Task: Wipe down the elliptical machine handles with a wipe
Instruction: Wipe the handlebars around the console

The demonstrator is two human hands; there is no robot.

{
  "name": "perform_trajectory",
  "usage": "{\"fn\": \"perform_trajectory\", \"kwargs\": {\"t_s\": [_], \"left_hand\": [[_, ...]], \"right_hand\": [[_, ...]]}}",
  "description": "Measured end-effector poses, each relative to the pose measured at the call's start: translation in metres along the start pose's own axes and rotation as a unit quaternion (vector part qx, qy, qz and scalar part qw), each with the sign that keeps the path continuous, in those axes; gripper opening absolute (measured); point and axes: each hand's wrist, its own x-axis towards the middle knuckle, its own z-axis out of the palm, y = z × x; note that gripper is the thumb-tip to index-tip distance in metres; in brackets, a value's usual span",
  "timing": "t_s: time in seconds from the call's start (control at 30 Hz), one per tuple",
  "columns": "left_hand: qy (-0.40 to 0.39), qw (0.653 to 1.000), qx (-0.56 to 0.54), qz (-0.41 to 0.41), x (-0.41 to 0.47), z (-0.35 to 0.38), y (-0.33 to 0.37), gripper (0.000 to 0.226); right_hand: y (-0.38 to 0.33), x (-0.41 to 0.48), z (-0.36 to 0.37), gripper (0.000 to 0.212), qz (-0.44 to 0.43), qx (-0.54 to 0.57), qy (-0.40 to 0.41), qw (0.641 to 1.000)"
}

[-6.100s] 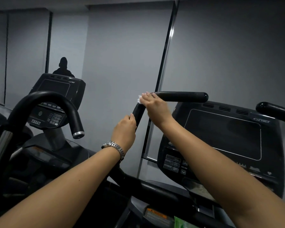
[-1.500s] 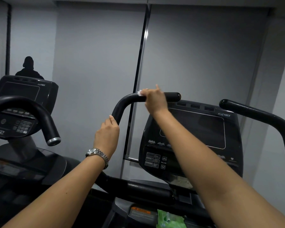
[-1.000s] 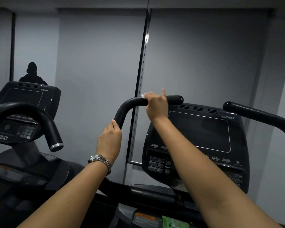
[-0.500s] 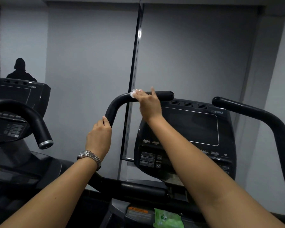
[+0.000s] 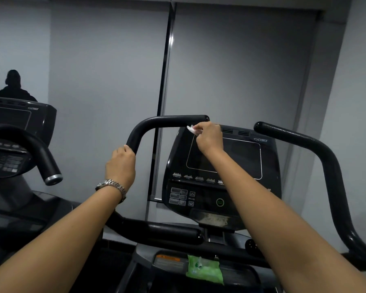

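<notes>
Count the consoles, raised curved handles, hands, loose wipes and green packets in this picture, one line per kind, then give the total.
Consoles: 2
Raised curved handles: 3
Hands: 2
Wipe: 1
Green packet: 1
Total: 9
</notes>
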Motion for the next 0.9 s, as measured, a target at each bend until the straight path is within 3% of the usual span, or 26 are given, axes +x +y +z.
{"fn": "perform_trajectory", "kwargs": {"t_s": [0.13, 0.33, 0.53, 0.77, 0.9], "left_hand": [[-0.017, 0.997, -0.077, 0.012, -0.019, -0.009, 0.009, 0.030], [-0.101, 0.959, -0.260, 0.044, -0.068, -0.019, 0.006, 0.044], [-0.163, 0.880, -0.445, -0.025, -0.109, -0.033, 0.012, 0.049], [-0.200, 0.763, -0.609, -0.086, -0.156, -0.046, 0.043, 0.032], [-0.153, 0.768, -0.613, -0.105, -0.177, -0.051, 0.061, 0.022]], "right_hand": [[-0.008, -0.020, 0.003, 0.015, 0.064, 0.124, -0.038, 0.989], [-0.031, -0.082, 0.007, 0.014, 0.122, 0.232, -0.108, 0.959], [-0.050, -0.151, -0.008, 0.017, 0.150, 0.301, -0.152, 0.929], [-0.041, -0.203, -0.055, 0.019, 0.150, 0.306, -0.170, 0.924], [-0.029, -0.223, -0.083, 0.010, 0.178, 0.327, -0.203, 0.906]]}}
